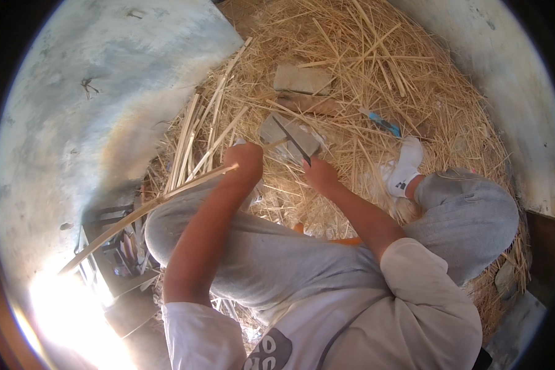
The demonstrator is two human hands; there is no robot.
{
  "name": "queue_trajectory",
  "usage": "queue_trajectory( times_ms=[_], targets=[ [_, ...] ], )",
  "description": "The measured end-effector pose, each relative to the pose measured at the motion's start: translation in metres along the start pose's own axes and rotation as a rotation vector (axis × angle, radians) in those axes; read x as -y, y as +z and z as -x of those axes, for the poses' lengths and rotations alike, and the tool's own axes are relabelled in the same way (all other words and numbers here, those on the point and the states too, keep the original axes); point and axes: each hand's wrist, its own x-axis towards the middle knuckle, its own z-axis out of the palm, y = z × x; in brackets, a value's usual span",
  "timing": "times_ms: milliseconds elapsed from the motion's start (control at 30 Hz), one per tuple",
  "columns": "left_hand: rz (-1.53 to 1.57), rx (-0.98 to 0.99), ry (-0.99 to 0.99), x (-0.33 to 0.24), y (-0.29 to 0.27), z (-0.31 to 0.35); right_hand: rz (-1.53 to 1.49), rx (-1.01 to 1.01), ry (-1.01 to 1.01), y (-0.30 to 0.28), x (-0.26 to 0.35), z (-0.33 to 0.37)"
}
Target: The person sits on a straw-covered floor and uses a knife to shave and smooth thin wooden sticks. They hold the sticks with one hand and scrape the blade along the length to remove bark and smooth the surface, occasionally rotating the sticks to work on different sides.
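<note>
A white shirt (376,320) fills the lower edge, nearest the camera, and grey trousers (277,259) cover the bent knees beyond it. The left hand (245,159) is closed around a long pale strip (148,208), which is seen running from the fist down and to the left, over the left knee, toward a bright patch of floor. The right hand (319,174) is clamped on the handle of a dark blade (293,140), whose edge is laid slanting up and to the left across a grey block (290,137). The strip's short end is seen passing just beyond the left fist toward the blade; whether the two touch cannot be told. The hands are held near each other but apart. A bundle of split strips (197,132) is spread on the straw (364,68) just left of the left hand. A second flat block (302,79) is set further out in the straw, and a small blue object (383,124) lies to the right of it. A white sock (406,165) is seen on the right foot, beside the right knee. The straw is ringed by a pale concrete floor (92,92).
</note>
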Motion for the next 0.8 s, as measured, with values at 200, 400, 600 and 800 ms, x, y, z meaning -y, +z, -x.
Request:
queue_trajectory(
  times_ms=[200,400,600,800],
  targets=[
    [0.249,0.064,-0.132,0.007,-0.003,-0.005,-0.05,0.026,-0.122,0.0,0.028,0.023],
    [0.484,0.359,-0.07,0.023,0.016,-0.035,-0.031,-0.008,-0.154,0.001,0.039,0.02],
    [0.852,0.436,-0.226,0.026,0.041,-0.04,0.02,0.029,-0.099,-0.008,0.03,0.012],
    [0.861,0.549,-0.322,0.02,0.022,-0.041,-0.016,0.05,-0.112,-0.009,0.011,0.011]
  ],
)
